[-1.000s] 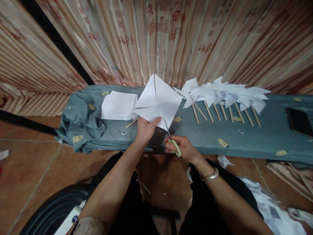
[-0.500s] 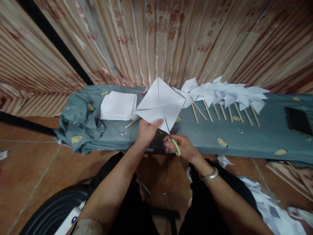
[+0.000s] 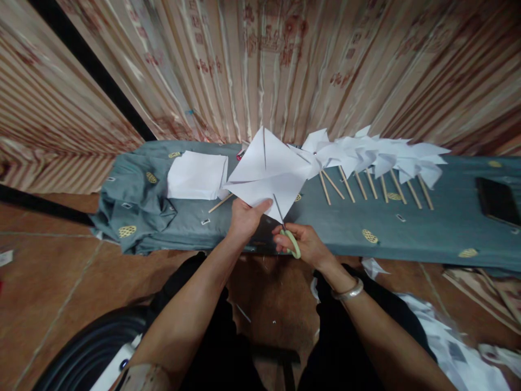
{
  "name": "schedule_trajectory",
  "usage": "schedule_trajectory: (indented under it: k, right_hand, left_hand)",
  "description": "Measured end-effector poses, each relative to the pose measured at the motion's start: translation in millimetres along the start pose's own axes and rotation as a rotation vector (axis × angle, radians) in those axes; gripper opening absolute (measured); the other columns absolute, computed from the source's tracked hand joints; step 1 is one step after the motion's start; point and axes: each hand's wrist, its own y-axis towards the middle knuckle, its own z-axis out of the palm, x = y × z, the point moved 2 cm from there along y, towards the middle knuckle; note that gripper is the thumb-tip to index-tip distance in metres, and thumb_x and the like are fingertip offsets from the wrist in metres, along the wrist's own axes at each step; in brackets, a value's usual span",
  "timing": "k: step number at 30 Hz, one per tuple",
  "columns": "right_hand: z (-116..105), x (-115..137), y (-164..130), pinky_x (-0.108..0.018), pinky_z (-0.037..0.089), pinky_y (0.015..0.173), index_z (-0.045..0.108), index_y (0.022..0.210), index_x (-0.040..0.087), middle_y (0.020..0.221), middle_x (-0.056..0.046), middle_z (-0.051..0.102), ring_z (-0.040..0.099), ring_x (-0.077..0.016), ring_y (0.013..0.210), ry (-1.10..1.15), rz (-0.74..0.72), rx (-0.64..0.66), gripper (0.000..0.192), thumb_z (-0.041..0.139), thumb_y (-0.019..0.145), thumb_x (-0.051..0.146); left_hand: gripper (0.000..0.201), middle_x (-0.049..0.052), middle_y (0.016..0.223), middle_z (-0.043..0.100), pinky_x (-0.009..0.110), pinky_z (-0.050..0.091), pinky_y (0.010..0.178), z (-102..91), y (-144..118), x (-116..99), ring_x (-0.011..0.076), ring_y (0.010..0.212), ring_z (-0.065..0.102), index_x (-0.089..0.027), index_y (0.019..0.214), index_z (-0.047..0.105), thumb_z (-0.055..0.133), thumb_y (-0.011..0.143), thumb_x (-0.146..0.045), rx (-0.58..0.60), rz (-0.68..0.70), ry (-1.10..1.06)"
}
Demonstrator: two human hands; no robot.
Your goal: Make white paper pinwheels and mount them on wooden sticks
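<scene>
My left hand (image 3: 247, 217) grips the near left edge of a white paper square (image 3: 266, 163), with the thumb on top. The square is turned cornerwise and has slits running in from its corners. In my right hand (image 3: 303, 241) is a pair of scissors (image 3: 292, 244) with light green handles. Its blades lie at the near corner of the paper, pointing toward the middle. Left of the square sits a stack of white paper (image 3: 197, 175). A row of white paper pinwheels (image 3: 378, 155) on wooden sticks stretches to the right.
A grey-green cloth (image 3: 334, 231) covers the long narrow table. A dark phone (image 3: 499, 200) lies at its right end. One wooden stick (image 3: 220, 203) rests beside the paper stack. Behind hangs a patterned curtain (image 3: 277, 65). White paper pieces (image 3: 456, 347) lie low at the right.
Almost nothing differs. The paper square has shifted very slightly, while both hands and the scissors keep nearly the same place.
</scene>
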Motion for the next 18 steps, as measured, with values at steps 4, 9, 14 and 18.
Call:
schedule_trajectory:
  k: [4,9,14,18]
  right_hand:
    - [-1.3,3.4,-1.0,-0.025,0.045,0.053,0.068,0.082,0.019,0.060,0.000,0.065,0.055,-0.0115,0.053,-0.013,0.001,-0.016,0.050,0.078,0.063,0.064]
    - [-1.0,6.0,-1.4,-0.024,0.044,0.053,0.069,0.081,0.018,0.059,0.001,0.065,0.054,-0.0106,0.053,-0.018,-0.006,-0.024,0.049,0.079,0.063,0.062]
    - [-0.7,6.0,-0.8,-0.024,0.042,0.052,0.069,0.078,0.018,0.057,0.002,0.063,0.052,-0.0100,0.051,-0.007,-0.013,-0.029,0.047,0.079,0.063,0.061]
    - [0.1,6.0,-0.4,-0.024,0.042,0.052,0.069,0.077,0.018,0.056,0.002,0.063,0.052,-0.0101,0.051,0.007,0.014,-0.035,0.050,0.081,0.059,0.062]
  left_hand:
    - [0.023,0.005,0.077,0.072,0.033,0.054,0.075,1.4,-2.8,3.1,0.0201,0.074,0.065,-0.014,0.073,0.070,0.079,0.055,-0.024,-0.009,-0.025,0.018]
    - [0.022,0.006,0.076,0.072,0.033,0.053,0.075,1.4,-3.2,3.8,0.0199,0.074,0.065,-0.014,0.070,0.069,0.080,0.054,-0.026,-0.015,-0.031,0.023]
    - [0.025,0.006,0.078,0.072,0.032,0.053,0.075,1.0,-3.1,2.7,0.0188,0.073,0.064,-0.013,0.072,0.070,0.080,0.053,-0.026,-0.021,-0.028,0.014]
    - [0.025,0.006,0.079,0.072,0.031,0.053,0.075,1.3,-2.6,2.5,0.0182,0.072,0.063,-0.013,0.071,0.070,0.081,0.052,-0.026,-0.029,-0.036,0.002]
